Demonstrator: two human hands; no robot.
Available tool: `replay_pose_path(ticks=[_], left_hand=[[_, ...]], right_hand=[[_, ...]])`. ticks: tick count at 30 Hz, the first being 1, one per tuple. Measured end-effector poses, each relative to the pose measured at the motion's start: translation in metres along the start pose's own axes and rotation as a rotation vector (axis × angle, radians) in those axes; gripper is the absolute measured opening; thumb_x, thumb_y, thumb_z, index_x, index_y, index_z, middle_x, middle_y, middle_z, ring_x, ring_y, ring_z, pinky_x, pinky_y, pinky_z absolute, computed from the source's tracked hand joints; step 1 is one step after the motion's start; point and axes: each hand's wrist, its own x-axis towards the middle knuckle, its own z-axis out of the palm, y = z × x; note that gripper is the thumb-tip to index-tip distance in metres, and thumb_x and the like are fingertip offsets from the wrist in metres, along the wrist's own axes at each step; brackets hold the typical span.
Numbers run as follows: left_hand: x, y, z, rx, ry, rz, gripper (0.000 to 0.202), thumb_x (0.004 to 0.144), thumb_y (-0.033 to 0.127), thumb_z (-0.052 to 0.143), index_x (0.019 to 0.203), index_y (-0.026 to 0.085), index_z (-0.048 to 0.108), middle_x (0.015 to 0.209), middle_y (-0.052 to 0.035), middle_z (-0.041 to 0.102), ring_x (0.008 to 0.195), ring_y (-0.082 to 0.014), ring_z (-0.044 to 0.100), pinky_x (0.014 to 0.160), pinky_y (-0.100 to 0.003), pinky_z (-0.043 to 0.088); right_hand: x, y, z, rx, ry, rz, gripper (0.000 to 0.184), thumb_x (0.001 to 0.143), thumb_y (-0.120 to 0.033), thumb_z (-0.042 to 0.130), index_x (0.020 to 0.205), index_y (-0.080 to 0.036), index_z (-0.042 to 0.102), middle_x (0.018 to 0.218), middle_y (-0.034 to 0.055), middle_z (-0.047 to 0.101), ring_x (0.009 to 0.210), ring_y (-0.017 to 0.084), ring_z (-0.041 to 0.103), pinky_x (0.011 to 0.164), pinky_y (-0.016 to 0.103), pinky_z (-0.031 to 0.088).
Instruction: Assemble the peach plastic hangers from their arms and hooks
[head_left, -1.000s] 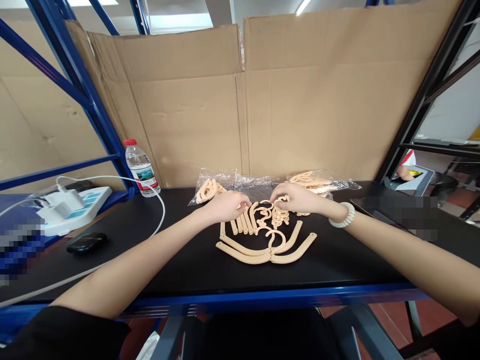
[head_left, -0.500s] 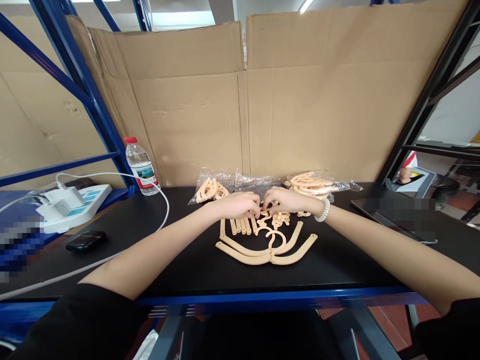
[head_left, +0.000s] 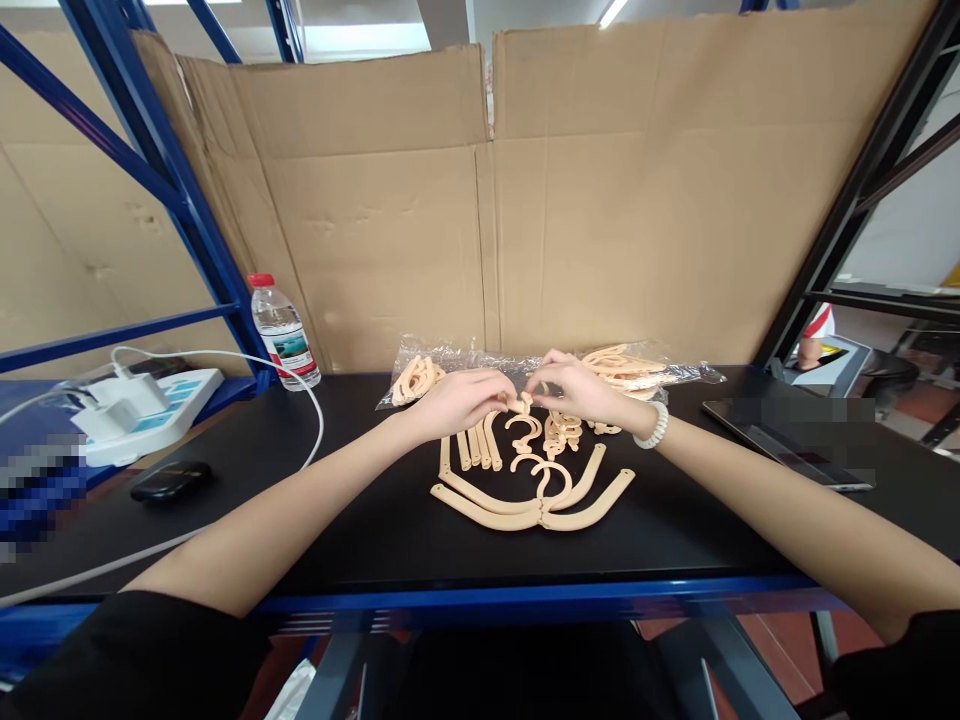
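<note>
My left hand is closed in a pinch on a beige plastic hanger piece, whose end pokes out past the fingertips. Facing it, my right hand pinches at the same spot; which small part its fingers grip is mostly hidden. Below the left hand lies a row of several short hanger arms. Loose hanger hooks rest under the fingertips, with a pile of small connectors beside them. Closer to me, two joined curved hangers with hooks lie one behind the other.
Clear plastic bags of beige parts lie along the cardboard wall. A water bottle, a power strip, a white cable and a black mouse-like object are at left. A dark tablet lies at right.
My left hand has lifted a hanger arm off the table beside the row and drawn slightly left. My right hand has risen a little, uncovering hooks and connectors.
</note>
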Motion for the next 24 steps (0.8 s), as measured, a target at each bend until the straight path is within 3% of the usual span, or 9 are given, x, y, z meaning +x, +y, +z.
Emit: replay_pose_path(ticks=[5, 8, 10, 13, 16, 19, 24], left_hand=[[-0.017, 0.024, 0.007, -0.446, 0.333, -0.182, 0.012, 0.095, 0.030, 0.045, 0.102, 0.022, 0.051, 0.104, -0.0053, 0.063, 0.071, -0.0126, 0.061, 0.065, -0.028, 0.048], [-0.024, 0.041, 0.016, -0.698, 0.505, -0.294, 0.008, 0.094, 0.028, 0.046, 0.100, 0.023, 0.046, 0.095, -0.0010, 0.061, 0.065, -0.0094, 0.059, 0.065, -0.027, 0.049], [-0.027, 0.051, 0.023, -0.832, 0.568, -0.358, 0.008, 0.090, 0.026, 0.053, 0.093, 0.022, 0.047, 0.089, 0.0011, 0.061, 0.064, -0.0080, 0.057, 0.067, -0.026, 0.049], [-0.031, 0.062, 0.035, -0.978, 0.607, -0.450, 0.012, 0.083, 0.023, 0.064, 0.088, 0.019, 0.054, 0.088, 0.0001, 0.063, 0.064, -0.0065, 0.056, 0.067, -0.023, 0.049], [-0.035, 0.069, 0.045, -1.061, 0.618, -0.520, 0.019, 0.076, 0.022, 0.073, 0.091, 0.016, 0.063, 0.089, -0.0033, 0.066, 0.066, -0.0071, 0.056, 0.065, -0.022, 0.049], [-0.040, 0.070, 0.050, -1.082, 0.637, -0.543, 0.022, 0.075, 0.024, 0.076, 0.092, 0.015, 0.066, 0.094, -0.0055, 0.069, 0.065, -0.0074, 0.055, 0.064, -0.022, 0.049], [-0.041, 0.071, 0.050, -1.050, 0.623, -0.550, 0.022, 0.085, 0.037, 0.065, 0.083, 0.016, 0.059, 0.087, -0.0050, 0.070, 0.060, -0.0086, 0.054, 0.059, -0.024, 0.048]], right_hand=[[-0.019, -0.023, -0.012, 0.050, 0.195, 0.130, 0.010, 0.089, -0.025, 0.058, 0.088, -0.020, 0.065, 0.083, 0.0041, 0.067, 0.078, 0.019, 0.055, 0.068, 0.030, 0.044], [-0.033, -0.042, -0.010, 0.071, 0.263, 0.212, 0.008, 0.091, -0.024, 0.055, 0.085, -0.020, 0.058, 0.075, 0.0006, 0.066, 0.053, 0.011, 0.049, 0.055, 0.027, 0.041], [-0.042, -0.054, -0.007, 0.167, 0.283, 0.267, 0.009, 0.092, -0.028, 0.054, 0.087, -0.020, 0.054, 0.081, 0.0001, 0.065, 0.042, 0.007, 0.046, 0.046, 0.025, 0.039], [-0.049, -0.064, 0.000, 0.486, 0.272, 0.339, 0.013, 0.092, -0.034, 0.054, 0.090, -0.021, 0.053, 0.092, 0.0011, 0.063, 0.039, 0.005, 0.051, 0.039, 0.022, 0.039], [-0.050, -0.064, 0.006, 0.673, 0.263, 0.370, 0.015, 0.090, -0.036, 0.057, 0.090, -0.021, 0.060, 0.074, -0.0017, 0.059, 0.043, 0.008, 0.054, 0.038, 0.022, 0.041], [-0.050, -0.058, 0.009, 0.654, 0.236, 0.368, 0.017, 0.089, -0.034, 0.057, 0.089, -0.020, 0.066, 0.059, -0.0031, 0.056, 0.042, 0.010, 0.050, 0.040, 0.023, 0.040], [-0.052, -0.054, 0.009, 0.416, 0.344, 0.335, 0.020, 0.087, -0.031, 0.062, 0.105, -0.022, 0.067, 0.083, 0.0031, 0.073, 0.059, 0.015, 0.061, 0.053, 0.029, 0.047]])
